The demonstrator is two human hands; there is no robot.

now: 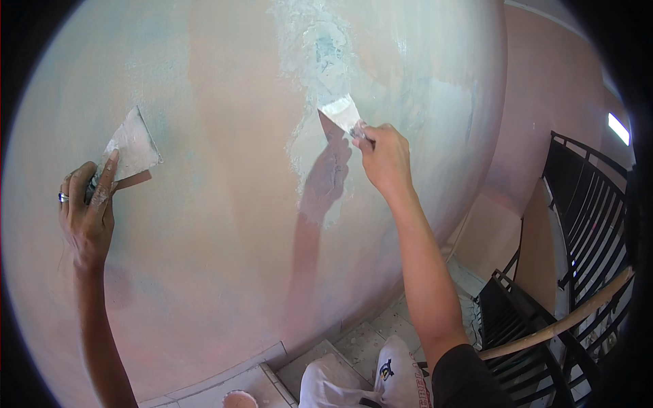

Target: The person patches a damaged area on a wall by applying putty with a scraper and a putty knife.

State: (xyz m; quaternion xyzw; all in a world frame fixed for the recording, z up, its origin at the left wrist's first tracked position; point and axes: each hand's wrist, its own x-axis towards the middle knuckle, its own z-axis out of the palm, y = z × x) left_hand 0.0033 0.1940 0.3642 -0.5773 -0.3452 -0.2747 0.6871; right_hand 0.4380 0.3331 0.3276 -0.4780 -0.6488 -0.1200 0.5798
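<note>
My right hand (386, 153) is closed round the handle of a putty knife (342, 112), its blade coated with white filler and held at the wall. Just above that blade runs a rough patch of pale filler (330, 58), with bluish spots showing in it. On the left, my left hand (88, 211) grips a wider putty knife (135, 144), fingers spread over the back of its blade, which also carries whitish filler. A ring sits on one finger of this hand. The pinkish wall (231, 170) shows the shadow of my right arm.
By the wall's foot, a round tub (239, 400) of pinkish stuff stands on a tiled step (204, 391). Tiled stairs (367, 340) go down on the right, beside black metal railings (592, 197) and a wooden handrail (564, 319). My legs in pale trousers (333, 384) are at the bottom.
</note>
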